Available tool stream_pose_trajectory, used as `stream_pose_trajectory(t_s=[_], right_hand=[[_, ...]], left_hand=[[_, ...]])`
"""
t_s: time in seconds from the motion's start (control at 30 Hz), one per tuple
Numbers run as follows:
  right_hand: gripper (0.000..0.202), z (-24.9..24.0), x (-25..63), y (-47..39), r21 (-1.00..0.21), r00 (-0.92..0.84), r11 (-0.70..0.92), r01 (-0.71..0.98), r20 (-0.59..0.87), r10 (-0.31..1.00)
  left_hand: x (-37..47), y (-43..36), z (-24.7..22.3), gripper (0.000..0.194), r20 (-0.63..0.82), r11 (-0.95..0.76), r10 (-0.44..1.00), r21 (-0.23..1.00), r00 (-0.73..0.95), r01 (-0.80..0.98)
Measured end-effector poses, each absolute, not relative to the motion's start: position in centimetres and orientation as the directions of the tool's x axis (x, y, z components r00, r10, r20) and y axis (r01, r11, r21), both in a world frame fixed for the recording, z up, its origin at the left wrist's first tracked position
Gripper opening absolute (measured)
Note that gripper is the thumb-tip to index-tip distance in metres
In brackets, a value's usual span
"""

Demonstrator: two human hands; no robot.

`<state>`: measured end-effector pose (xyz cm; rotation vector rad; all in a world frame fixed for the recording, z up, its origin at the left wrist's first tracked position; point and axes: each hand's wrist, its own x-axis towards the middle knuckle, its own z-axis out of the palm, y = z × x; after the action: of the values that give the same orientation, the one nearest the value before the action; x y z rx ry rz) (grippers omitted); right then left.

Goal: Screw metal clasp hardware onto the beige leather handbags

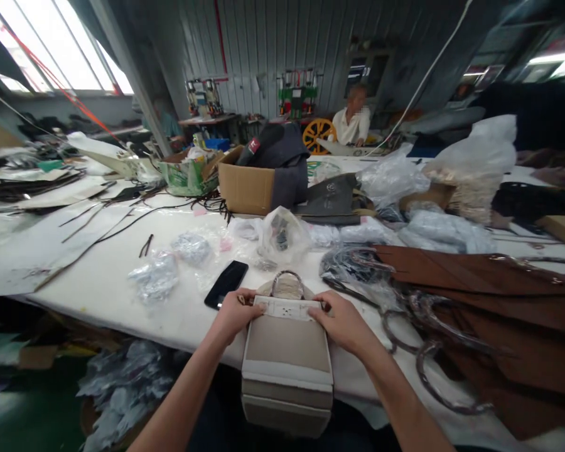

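Observation:
A beige handbag (287, 342) with white trim rests on the near table edge, its lower part hanging over. One curved handle (287, 279) rises behind its top edge. My left hand (238, 312) pinches the bag's upper left corner, thumb on the front panel. At the upper right corner, my right hand (338, 317) grips in the same way, its fingers hidden behind the edge. A black phone (226, 284) lies just beyond my left hand.
Brown leather pieces (508, 314) with plastic-wrapped handles (445, 392) cover the right side. Behind stand a cardboard box (247, 187), a green box (183, 176) and plastic bags (282, 235). A person (353, 119) sits across the table (122, 270).

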<state>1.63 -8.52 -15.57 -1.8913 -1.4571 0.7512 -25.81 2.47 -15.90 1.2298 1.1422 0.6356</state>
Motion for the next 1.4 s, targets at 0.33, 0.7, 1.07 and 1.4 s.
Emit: stream_pose_trajectory(t_s=[0.33,0.7,1.07,1.4], right_hand=[[0.040,-15.6,1.2,-11.2,-0.791,0.207,-0.195,0.580,-0.089,0.974],[0.039,-15.0,-0.7,-11.6,-0.759,0.150,-0.052,0.649,0.060,0.987],[0.041,-16.3,-0.6,-12.3,-0.851,0.273,-0.113,0.514,0.037,0.961],[0.041,-17.2,0.0,-12.1,-0.882,0.263,-0.102,0.459,0.026,0.964]], left_hand=[[-27.3,0.3,-16.4,0.049,-0.249,0.080,0.865,0.925,0.435,0.371],[-25.0,2.3,-10.5,0.034,-0.145,-0.318,0.869,0.570,0.474,0.758],[-25.3,3.0,-13.7,0.050,-0.394,0.010,0.738,0.819,0.547,0.574],[-26.7,1.6,-13.6,0.045,-0.359,0.016,0.762,0.843,0.540,0.538]])
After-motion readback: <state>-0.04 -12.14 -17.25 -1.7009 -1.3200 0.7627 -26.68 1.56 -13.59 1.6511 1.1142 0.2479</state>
